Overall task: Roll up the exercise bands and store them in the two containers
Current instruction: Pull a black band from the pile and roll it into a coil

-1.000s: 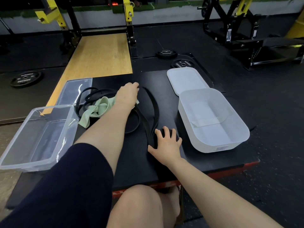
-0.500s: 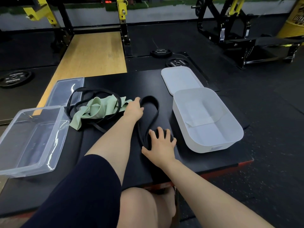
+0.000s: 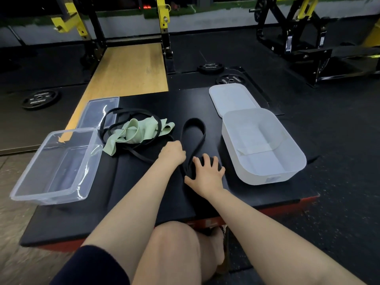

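Right hand (image 3: 206, 171) presses spread fingers on the near end of the black band (image 3: 194, 138), whose loop runs straight away from me. Left hand (image 3: 173, 152), just left of it, seems to pinch a strand. Beyond left: one green band (image 3: 135, 133), perhaps two more black. Two tubs, two lids.

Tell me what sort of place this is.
Most likely a gym: weight plates lie on the rubber floor, and a yellow-and-black rack stands beside a wooden lifting platform.
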